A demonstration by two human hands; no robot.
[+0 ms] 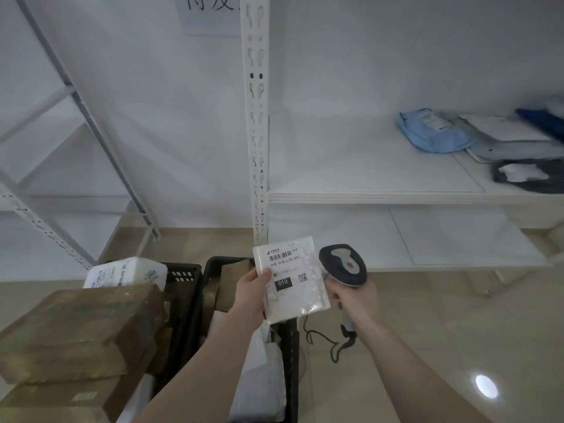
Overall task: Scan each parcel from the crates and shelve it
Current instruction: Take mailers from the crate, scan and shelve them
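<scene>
**Parcel held beside scanner, over crates**

A flat white parcel (291, 279) is held up in the left hand (251, 293), thumb pressed on its face near the left edge, fingers behind it. Its label faces the camera: barcode at top, "010-010-L30-551" printed below, a black "010" box and a QR code lower down. The parcel is tilted slightly, lower edge over the right crate (210, 270).

The scanner (343, 265) is gripped by its handle in the right hand (351, 302), fingers curled round it. Its dark head w/ grey top sits just right of the parcel, near its upper right edge. A black cable (323, 337) trails from the handle to the floor (427, 315).

Two black crates are seen at bottom left. The left crate (183, 274) is loaded w/ brown boxes (79, 328) and a white pkg (125, 271); more brown boxes and white bags lie in the right one.

A white shelf (366, 172) is seen at right behind a slotted upright (256, 117). Shelved pkgs lie at its far right: a light blue bag (433, 134), white and grey ones, a dark one (531, 175). A lower shelf board (396, 236) sits beneath.
</scene>
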